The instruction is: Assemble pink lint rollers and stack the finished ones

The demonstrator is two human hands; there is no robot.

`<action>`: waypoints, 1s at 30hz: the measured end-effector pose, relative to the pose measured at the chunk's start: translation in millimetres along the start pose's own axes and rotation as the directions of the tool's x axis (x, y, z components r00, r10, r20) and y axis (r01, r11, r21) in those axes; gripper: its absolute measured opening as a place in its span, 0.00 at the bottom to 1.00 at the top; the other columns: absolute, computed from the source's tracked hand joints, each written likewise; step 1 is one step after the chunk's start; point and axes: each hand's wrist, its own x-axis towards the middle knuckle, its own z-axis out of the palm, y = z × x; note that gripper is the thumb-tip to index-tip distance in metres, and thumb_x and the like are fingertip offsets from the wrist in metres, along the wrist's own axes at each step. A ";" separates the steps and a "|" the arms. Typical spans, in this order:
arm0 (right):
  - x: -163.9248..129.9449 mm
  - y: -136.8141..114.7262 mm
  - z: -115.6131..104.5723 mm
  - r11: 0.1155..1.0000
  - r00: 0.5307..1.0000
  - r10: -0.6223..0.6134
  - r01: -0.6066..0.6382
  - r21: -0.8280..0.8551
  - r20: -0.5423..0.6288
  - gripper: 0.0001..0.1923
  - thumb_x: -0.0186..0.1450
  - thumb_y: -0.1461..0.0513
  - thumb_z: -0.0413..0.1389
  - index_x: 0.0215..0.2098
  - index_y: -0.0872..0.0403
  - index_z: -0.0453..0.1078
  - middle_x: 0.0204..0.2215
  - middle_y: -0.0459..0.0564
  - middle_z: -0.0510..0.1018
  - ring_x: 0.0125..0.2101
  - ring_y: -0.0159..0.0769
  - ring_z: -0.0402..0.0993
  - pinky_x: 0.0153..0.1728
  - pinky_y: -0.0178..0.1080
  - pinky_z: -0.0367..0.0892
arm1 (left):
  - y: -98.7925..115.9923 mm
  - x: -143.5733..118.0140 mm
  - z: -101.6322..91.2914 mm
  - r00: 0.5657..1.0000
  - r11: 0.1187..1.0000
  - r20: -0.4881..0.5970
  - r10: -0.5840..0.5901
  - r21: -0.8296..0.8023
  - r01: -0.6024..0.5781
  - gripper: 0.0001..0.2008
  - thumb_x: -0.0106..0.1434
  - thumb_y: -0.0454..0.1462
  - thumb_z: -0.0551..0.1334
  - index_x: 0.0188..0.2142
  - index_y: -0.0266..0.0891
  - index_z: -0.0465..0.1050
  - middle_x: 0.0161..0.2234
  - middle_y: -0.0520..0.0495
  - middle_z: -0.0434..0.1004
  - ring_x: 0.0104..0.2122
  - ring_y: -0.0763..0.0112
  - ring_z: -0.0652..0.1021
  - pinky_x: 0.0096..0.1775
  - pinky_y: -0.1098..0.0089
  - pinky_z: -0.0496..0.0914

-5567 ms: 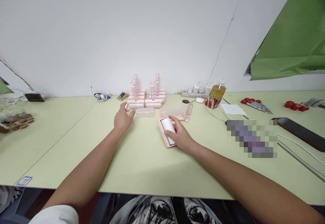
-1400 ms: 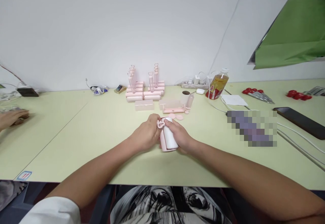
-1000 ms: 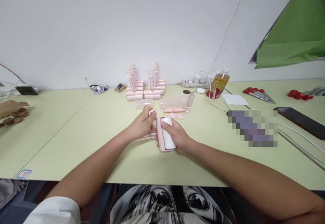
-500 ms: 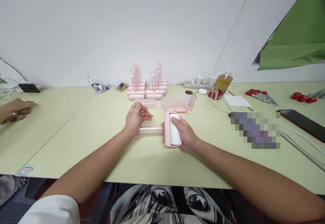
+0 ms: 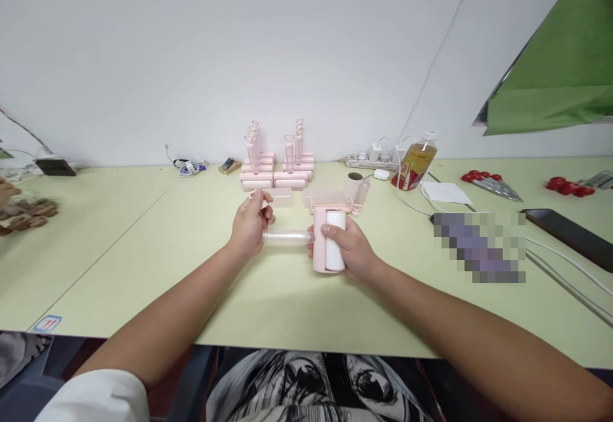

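My right hand is closed around the head of a lint roller, thumb on its white roll inside a pink cover. From that head a clear handle points left, its far end by the palm of my left hand. My left thumb and index finger pinch a small pink ring, the other fingers curled in. Whether the left palm grips the handle is hidden. Just beyond my hands lie clear covers, a pink part and another clear handle.
Pink lint rollers with upright handles stand in rows near the wall. A cardboard-cored roll, a drink bottle, a power strip, cables and a dark phone are to the right. A co-worker's blurred hand is at far left.
My left fingers have curled in more. The lint roller has turned slightly in my right hand and its pink cover shows wider. The co-worker's hands have shifted left.
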 end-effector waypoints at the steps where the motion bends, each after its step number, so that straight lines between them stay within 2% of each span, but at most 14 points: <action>1: 1.2 -2.9 -1.9 0.999 1.000 -0.028 0.028 0.021 -0.015 0.20 0.54 0.57 0.65 0.39 0.52 0.62 0.30 0.47 0.78 0.25 0.39 0.77 0.25 0.45 0.75 | 2.6 0.8 -1.2 1.000 1.000 0.005 -0.009 -0.011 0.009 0.16 0.60 0.48 0.64 0.30 0.37 0.67 0.22 0.56 0.57 0.20 0.81 0.63 0.21 0.78 0.60; 6: 5.1 -16.2 -9.9 0.993 0.989 -0.086 0.095 0.072 -0.122 0.19 0.52 0.57 0.65 0.38 0.54 0.66 0.27 0.47 0.76 0.26 0.39 0.76 0.27 0.44 0.76 | 2.8 2.2 -6.9 0.986 0.994 0.124 -0.108 0.022 0.106 0.18 0.54 0.48 0.68 0.34 0.37 0.69 0.20 0.59 0.57 0.16 0.84 0.57 0.18 0.79 0.50; 10: 6.2 -18.8 -9.9 0.995 0.985 -0.087 0.094 0.044 -0.147 0.19 0.52 0.56 0.64 0.38 0.54 0.66 0.28 0.47 0.77 0.26 0.38 0.76 0.27 0.44 0.76 | -4.4 1.1 -7.3 0.983 0.990 0.153 -0.104 0.105 0.088 0.19 0.53 0.48 0.69 0.32 0.37 0.68 0.19 0.59 0.60 0.15 0.84 0.57 0.19 0.79 0.49; 14: 6.6 -17.0 -9.8 0.989 0.975 -0.148 0.144 -0.037 -0.166 0.21 0.52 0.56 0.65 0.39 0.52 0.63 0.29 0.45 0.77 0.25 0.38 0.76 0.27 0.45 0.75 | -4.2 0.5 -7.8 0.968 0.988 0.229 -0.100 0.135 0.070 0.19 0.55 0.48 0.68 0.31 0.39 0.62 0.19 0.59 0.61 0.15 0.84 0.58 0.19 0.79 0.50; 21: 5.5 -15.3 -13.5 0.948 0.952 -0.282 0.259 -0.183 -0.115 0.22 0.54 0.57 0.65 0.41 0.49 0.59 0.31 0.43 0.77 0.26 0.37 0.76 0.27 0.43 0.74 | -2.0 -3.2 -10.2 0.913 0.965 0.383 -0.138 0.260 0.036 0.21 0.62 0.54 0.59 0.31 0.43 0.52 0.18 0.64 0.45 0.14 0.84 0.50 0.19 0.80 0.47; 30: 4.3 -15.7 -13.2 0.944 0.956 -0.275 0.249 -0.216 -0.097 0.22 0.54 0.57 0.64 0.40 0.48 0.59 0.29 0.42 0.76 0.24 0.37 0.76 0.25 0.42 0.73 | 5.7 0.1 -17.5 0.862 0.932 0.463 -0.208 0.362 0.031 0.23 0.61 0.56 0.59 0.30 0.43 0.52 0.18 0.63 0.47 0.15 0.83 0.51 0.19 0.80 0.48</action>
